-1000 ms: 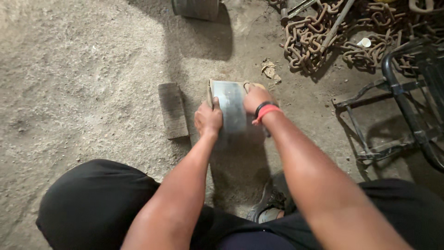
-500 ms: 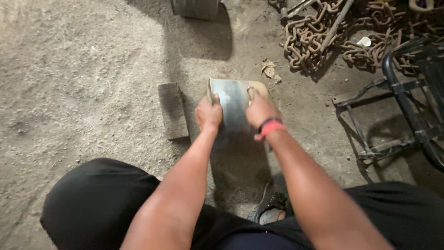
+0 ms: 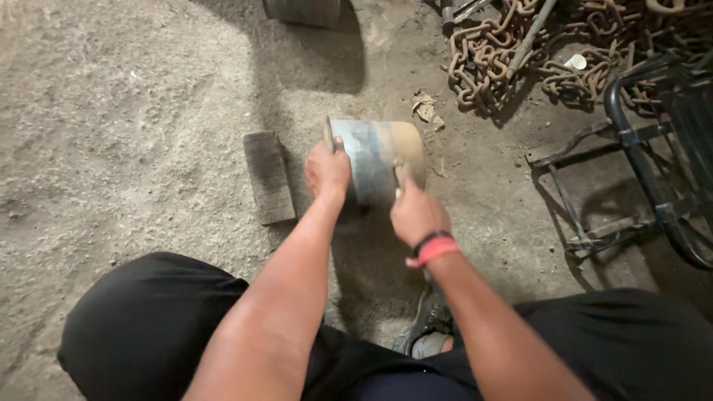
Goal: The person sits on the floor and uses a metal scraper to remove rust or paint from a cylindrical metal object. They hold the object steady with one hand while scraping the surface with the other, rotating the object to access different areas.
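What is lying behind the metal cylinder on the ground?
Behind the cylinder lies a crumpled scrap, then rusty chains. The ground directly under it is hidden by it and both hands.

Both arms bare to above the elbow, no sleeves in view. Right wrist: two bands, thin black one plus wider red-pink one (image 3: 433,249), just below right hand (image 3: 416,215). Left hand (image 3: 327,169) w/o bands. Black trousers (image 3: 148,327) on both legs. Grey shoe (image 3: 427,327) at 6 o'clock btw knees.

Counted items on a dirt floor, seen from above.
Two hands (image 3: 327,169) (image 3: 417,215), one metal cylinder (image 3: 376,157), one wooden block (image 3: 269,177), one pile of rusty chain (image 3: 490,56), one black metal frame (image 3: 646,148).
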